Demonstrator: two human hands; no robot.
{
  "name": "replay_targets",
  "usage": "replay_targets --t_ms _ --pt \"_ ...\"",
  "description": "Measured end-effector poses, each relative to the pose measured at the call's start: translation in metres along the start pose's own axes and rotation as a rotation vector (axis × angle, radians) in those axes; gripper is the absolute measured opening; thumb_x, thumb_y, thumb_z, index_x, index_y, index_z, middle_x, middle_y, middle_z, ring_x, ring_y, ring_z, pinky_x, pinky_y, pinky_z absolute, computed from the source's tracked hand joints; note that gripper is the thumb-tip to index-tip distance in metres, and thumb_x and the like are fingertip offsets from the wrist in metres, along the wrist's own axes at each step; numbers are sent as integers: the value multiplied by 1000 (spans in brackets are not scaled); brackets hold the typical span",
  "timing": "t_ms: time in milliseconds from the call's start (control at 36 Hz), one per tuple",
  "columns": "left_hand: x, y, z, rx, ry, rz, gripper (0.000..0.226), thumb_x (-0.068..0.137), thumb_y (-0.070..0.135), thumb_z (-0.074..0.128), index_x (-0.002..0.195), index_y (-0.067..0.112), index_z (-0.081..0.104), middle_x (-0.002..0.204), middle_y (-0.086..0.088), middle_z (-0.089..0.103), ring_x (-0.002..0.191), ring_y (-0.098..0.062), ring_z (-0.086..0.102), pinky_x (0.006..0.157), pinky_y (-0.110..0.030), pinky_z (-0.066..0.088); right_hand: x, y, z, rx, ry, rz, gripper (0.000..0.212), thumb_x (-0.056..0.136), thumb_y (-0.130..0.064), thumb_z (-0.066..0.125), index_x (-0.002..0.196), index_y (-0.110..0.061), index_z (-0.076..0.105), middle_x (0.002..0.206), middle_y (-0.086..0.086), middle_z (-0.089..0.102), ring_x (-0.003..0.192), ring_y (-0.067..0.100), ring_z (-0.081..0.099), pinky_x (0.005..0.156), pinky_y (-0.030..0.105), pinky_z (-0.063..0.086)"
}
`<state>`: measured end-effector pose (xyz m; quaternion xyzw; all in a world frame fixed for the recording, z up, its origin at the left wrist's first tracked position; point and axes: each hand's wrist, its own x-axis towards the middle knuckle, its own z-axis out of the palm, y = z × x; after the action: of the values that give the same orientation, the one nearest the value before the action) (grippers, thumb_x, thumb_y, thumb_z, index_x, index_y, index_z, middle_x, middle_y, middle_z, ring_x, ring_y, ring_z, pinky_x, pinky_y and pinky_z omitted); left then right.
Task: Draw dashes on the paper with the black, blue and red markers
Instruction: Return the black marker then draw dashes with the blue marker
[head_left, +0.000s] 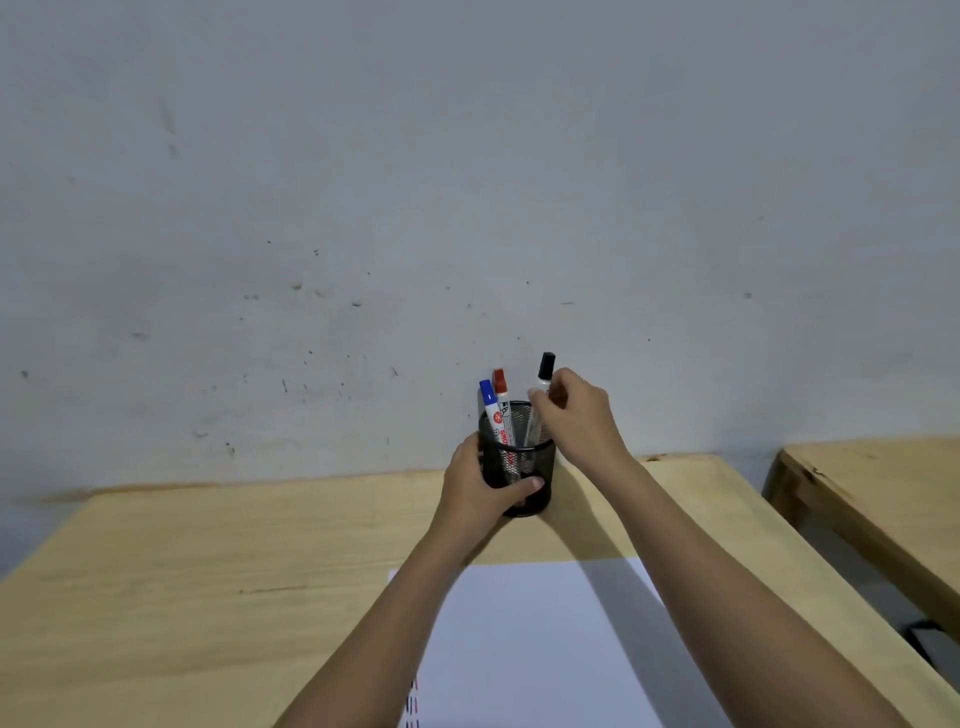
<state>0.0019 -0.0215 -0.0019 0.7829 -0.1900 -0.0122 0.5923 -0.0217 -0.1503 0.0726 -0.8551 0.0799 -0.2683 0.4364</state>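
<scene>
Black mesh cup is being gripped by the left hand; at two o'clock, right hand fingers are pinching the black marker. A slanted pull risks tipping it.

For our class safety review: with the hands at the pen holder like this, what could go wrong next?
1. The mesh holder stands near the table's back edge; the left hand steadies it, but a pull by the right hand on the black marker might tip it.
2. The blue marker and red marker lean loosely and could spill.
</scene>
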Motion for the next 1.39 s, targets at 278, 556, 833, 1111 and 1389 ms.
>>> replay_targets --t_ms 278,556,833,1111,1389 --pt "4 -5 -2 -44 -24 21 62 61 29 85 111 31 49 113 6 63 103 -7 62 86 -26 52 7 -4 -2 -114 -125 9 19 83 -20 60 101 -14 57 84 8 64 77 22 63 61 30 51" --pt "3 -7 -3 -78 -41 31 64 59 30 85 114 28 52 114 5 64 104 -10 63 89 -31 53 8 -2 5 -151 31 -54 30 81 -8 61 111 -7 56 98 4 57 87 17 56 73 27 48" --pt "1 -6 -11 -103 -92 21 55 68 19 82 112 28 50 103 18 60 92 10 58 70 -7 48 1 -10 22 -249 -152 -53 9 79 -10 64 87 -6 67 90 12 68 81 24 65 75 35 56" --pt "1 -11 -12 -135 -91 11 62 68 19 82 120 26 50 105 20 58 95 14 55 72 -6 47 5 -15 32 -315 -132 -8 13 74 -15 73 79 -3 71 82 12 70 74 22 64 64 28 49" --pt "0 -14 -8 -85 -22 37 61 64 27 84 118 21 55 116 -2 56 107 -11 59 89 -25 52 2 -15 23 -131 -87 38 7 70 -8 70 76 -6 68 71 7 64 69 21 64 64 27 53"
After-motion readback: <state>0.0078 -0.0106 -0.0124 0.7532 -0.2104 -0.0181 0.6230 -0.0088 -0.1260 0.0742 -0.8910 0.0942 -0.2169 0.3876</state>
